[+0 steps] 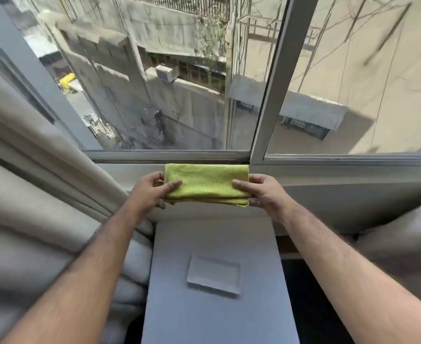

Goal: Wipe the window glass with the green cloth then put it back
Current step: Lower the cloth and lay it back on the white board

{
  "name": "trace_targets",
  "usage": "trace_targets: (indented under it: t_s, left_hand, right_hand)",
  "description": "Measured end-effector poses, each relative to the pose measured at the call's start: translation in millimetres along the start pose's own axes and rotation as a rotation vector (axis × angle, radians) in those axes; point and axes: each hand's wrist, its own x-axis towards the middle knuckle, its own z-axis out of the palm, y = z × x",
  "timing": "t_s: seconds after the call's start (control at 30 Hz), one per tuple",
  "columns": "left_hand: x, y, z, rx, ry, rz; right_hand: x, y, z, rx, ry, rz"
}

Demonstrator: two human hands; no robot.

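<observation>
A folded green cloth is held flat between both hands, just below the window sill. My left hand pinches its left end, thumb on top. My right hand pinches its right end the same way. The window glass rises right behind the cloth, with a second pane to the right of a grey upright frame bar. Neither hand touches the glass.
A grey ledge-like block with a shallow square recess lies under my arms. Pale curtains hang at the left and right. The sill runs along the bottom of the panes.
</observation>
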Motion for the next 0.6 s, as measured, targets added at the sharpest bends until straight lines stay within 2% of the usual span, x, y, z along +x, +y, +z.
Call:
trace_targets:
  t_s: [0.17,0.33,0.47,0.6]
  left_hand:
    - [8.4,-144.8,28.7,0.009,-0.073,-0.202]
    - [17.1,-276.8,67.7,0.051,-0.148,-0.400]
    - [20.8,-355.4,101.3,0.170,-0.138,-0.495]
    - [34.7,-412.0,132.1,0.365,-0.057,-0.462]
  right_hand:
    - [30.5,152.1,-6.2,0.011,0.020,0.236]
    - [43.7,294.8,-11.0,0.040,0.122,0.458]
    - [53.8,379.6,-14.8,-0.006,0.259,0.495]
    - [71.5,432.5,-18.6,-0.258,0.386,0.469]
